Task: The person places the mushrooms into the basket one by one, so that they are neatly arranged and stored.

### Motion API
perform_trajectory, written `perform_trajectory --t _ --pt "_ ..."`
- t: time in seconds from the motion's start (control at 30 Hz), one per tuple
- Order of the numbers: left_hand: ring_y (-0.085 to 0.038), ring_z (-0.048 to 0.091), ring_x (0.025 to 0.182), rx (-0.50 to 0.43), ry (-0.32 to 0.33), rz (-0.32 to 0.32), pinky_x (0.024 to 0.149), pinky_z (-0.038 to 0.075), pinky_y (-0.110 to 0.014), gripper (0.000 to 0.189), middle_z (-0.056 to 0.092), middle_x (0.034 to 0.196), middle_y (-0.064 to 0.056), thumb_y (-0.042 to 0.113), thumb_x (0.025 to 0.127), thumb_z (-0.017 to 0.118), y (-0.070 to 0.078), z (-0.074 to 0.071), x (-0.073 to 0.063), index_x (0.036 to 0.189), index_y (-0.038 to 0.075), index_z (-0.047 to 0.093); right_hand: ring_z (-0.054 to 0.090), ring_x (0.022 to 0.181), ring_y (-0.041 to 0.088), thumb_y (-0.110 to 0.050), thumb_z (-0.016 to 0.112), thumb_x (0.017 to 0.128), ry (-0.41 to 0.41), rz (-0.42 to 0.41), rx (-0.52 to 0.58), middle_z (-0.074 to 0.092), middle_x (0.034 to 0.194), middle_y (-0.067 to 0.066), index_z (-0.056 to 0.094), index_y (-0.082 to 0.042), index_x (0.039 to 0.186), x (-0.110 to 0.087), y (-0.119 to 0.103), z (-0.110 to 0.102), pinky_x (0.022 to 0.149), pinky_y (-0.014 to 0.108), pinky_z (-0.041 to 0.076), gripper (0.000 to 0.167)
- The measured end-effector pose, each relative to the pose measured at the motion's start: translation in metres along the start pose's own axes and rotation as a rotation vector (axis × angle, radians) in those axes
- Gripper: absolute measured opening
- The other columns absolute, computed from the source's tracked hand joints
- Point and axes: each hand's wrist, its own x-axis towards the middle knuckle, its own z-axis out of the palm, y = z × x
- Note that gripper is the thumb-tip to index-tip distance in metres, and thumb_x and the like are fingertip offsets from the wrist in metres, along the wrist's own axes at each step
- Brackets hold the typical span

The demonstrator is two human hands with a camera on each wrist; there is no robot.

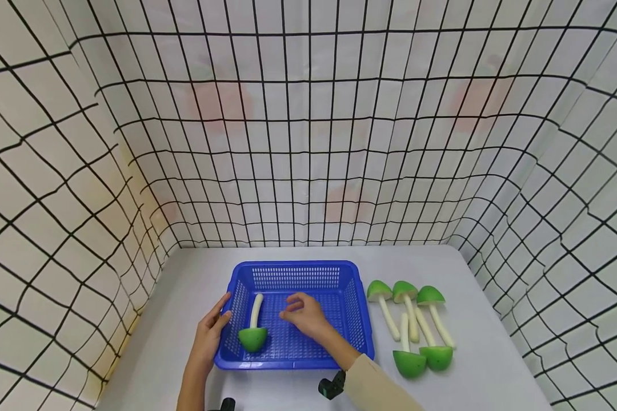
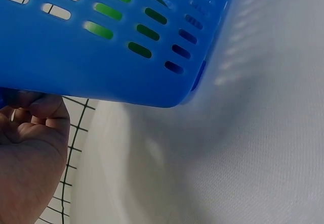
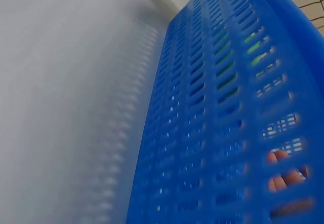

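Note:
A blue plastic basket (image 1: 298,363) with slotted walls stands on the white tabletop. Inside it, at the left, lies a toy mushroom (image 1: 253,338) with a green cap and a cream stem, cap toward me. My left hand (image 1: 205,334) grips the basket's left rim; the left wrist view shows that hand (image 2: 31,155) with its fingers bent at the rim. Over the basket's middle is my right hand (image 1: 308,317), fingers loosely bent and holding nothing, a little right of the mushroom. Through the slots in the right wrist view, its fingers (image 3: 286,180) show partly.
Several more green-capped mushrooms (image 1: 409,364) lie side by side on the table, right of the basket, their caps facing both ways. A black wire grid (image 1: 308,120) backed with white cloth encloses the back and sides of the table (image 1: 185,285).

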Motion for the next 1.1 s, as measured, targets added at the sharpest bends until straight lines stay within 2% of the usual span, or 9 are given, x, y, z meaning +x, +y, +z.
perform_trajectory --t 0.2,0.37,0.63,1.1 --pt "-0.04 0.026 0.156 -0.018 -0.008 -0.005 0.123 0.022 -0.061 0.049 0.03 0.169 -0.009 0.027 0.109 0.052 0.0 0.0 0.003 0.158 0.027 0.044 0.069 0.094 0.022 -0.024 0.083 0.087 -0.002 -0.009 -0.005 0.073 0.104 0.006 0.066 -0.007 0.121 -0.001 0.006 -0.014 0.079 0.037 0.058 0.042" --pt "-0.044 0.027 0.154 -0.018 -0.013 -0.004 0.121 0.023 -0.063 0.05 0.029 0.169 -0.012 0.027 0.109 0.052 0.0 0.0 0.004 0.158 0.025 0.043 0.07 0.097 0.024 -0.024 0.082 0.089 -0.021 -0.021 0.009 0.072 0.107 0.009 0.064 -0.004 0.124 -0.005 0.011 -0.026 0.079 0.039 0.06 0.045" --pt "-0.042 0.032 0.153 -0.015 -0.013 -0.016 0.121 0.026 -0.06 0.05 0.032 0.168 -0.011 0.027 0.109 0.053 0.0 0.0 0.001 0.157 0.026 0.044 0.07 0.101 0.025 -0.026 0.08 0.091 -0.009 -0.04 -0.036 0.072 0.111 0.009 0.064 -0.006 0.124 -0.013 0.018 -0.042 0.081 0.04 0.061 0.042" --pt "-0.043 0.034 0.152 -0.024 -0.016 -0.036 0.121 0.028 -0.059 0.05 0.034 0.167 -0.012 0.026 0.108 0.054 -0.002 -0.002 0.002 0.157 0.027 0.045 0.069 0.101 0.024 -0.024 0.08 0.091 0.023 -0.07 -0.037 0.072 0.114 0.012 0.064 -0.004 0.125 -0.023 0.024 -0.07 0.081 0.037 0.061 0.043"
